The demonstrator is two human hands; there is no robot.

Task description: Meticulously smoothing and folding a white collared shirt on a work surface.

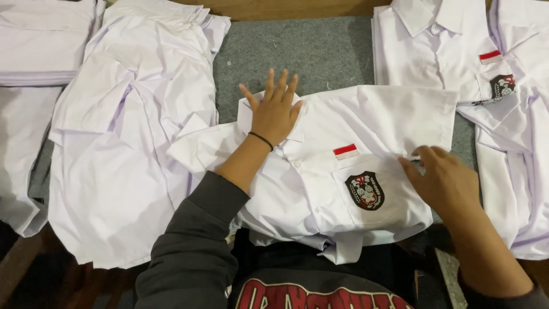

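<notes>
Here left hand [275, 111] flat on shirt [337, 183] collar.

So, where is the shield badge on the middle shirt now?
In the head view the shield badge sits on the middle shirt's chest pocket, right of centre, below the red-white patch, beside the right hand.

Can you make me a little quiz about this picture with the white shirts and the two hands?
1. True or false: the left hand lies flat on the collar of the middle shirt.
2. What does the right hand pinch? A) a bit of the middle shirt's right side B) a pair of scissors C) a black sock
3. What colour is the mat under the shirts?

Key:
1. True. The fingers are spread flat on the collar.
2. A. The fingertips pinch the cloth beside the chest pocket with the badge.
3. Grey.
</notes>
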